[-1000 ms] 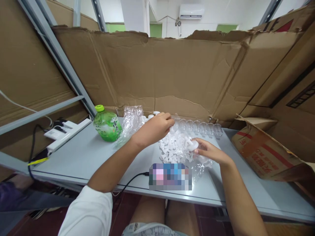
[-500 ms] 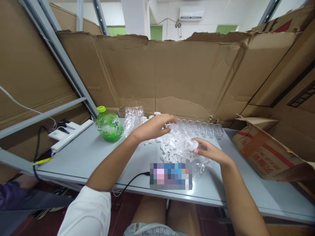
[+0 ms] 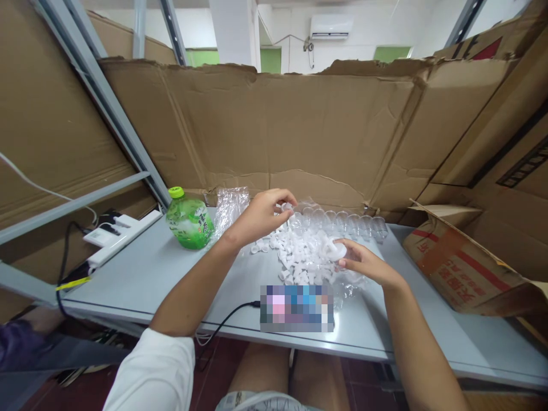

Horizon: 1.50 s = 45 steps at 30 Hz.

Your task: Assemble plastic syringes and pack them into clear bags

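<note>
The left hand [image 3: 262, 216] has drawn its fingers in from their earlier spread and lifted a little; thumb and fingertips are now pinched together on a small pale piece [image 3: 288, 206] just above the far edge of the pile of white parts [image 3: 302, 251]. The right hand [image 3: 363, 264] has barely shifted and rests at the right edge of the pile, thumb and fingers clamped on a white round cap [image 3: 338, 250]. Behind the pile lies a row of clear cups [image 3: 346, 221] nested on their side. A crumpled clear bag [image 3: 231, 206] sits left of the pile, its contents too faint to tell. Further left is a green bottle [image 3: 189, 221] with a green cap, holding pale green liquid. Well to the right of the pile an open cardboard box [image 3: 462, 265] lies on the grey table [image 3: 149, 274], its inside hidden
</note>
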Motion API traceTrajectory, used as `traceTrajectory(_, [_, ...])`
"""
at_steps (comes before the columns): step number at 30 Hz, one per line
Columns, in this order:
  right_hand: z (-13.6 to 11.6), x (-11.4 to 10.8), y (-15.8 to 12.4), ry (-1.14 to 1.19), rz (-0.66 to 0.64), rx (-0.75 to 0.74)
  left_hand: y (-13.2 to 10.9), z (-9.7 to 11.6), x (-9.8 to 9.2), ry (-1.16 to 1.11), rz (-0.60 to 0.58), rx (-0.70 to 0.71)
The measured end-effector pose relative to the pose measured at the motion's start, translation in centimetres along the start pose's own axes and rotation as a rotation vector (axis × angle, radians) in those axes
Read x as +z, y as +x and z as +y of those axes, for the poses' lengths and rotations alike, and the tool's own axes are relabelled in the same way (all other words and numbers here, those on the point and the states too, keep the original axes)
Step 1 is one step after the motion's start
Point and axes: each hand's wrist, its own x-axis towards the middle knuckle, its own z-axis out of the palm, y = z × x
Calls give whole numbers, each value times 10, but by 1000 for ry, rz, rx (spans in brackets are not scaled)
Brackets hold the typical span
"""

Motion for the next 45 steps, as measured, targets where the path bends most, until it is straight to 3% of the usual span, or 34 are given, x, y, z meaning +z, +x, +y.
traceTrajectory(4, [1,1,0,8,-14,-25,0,7,0,-91,82,23])
traceTrajectory(9, [2,1,1,3,-29,-67,2,4,7,-61,-149,-53])
traceTrajectory(13, [1,0,1,-25,-6,-87,1,2,5,-64,-227,-47])
traceTrajectory(23, [-2,-3,-2,-84,146,-119,-2,5,-3,403,-178,198])
traceTrajectory(26, [-4,-4,-3,-92,248,-164,-6,7,-2,464,-112,278])
traceTrajectory(33, [5,1,-2,-79,283,-185,-9,17,3,460,26,398])
traceTrajectory(36, [10,0,-1,-13,286,-196,-7,18,9,478,224,407])
traceTrajectory(39, [10,-3,0,44,394,-219,-7,9,16,438,513,338])
traceTrajectory(40, [9,-4,0,82,431,-226,-8,3,18,411,556,297])
traceTrajectory(42, [6,-5,-1,187,459,-227,-13,-11,26,376,459,210])
traceTrajectory(45, [2,-5,-1,300,466,-208,-25,-37,41,402,-136,71])
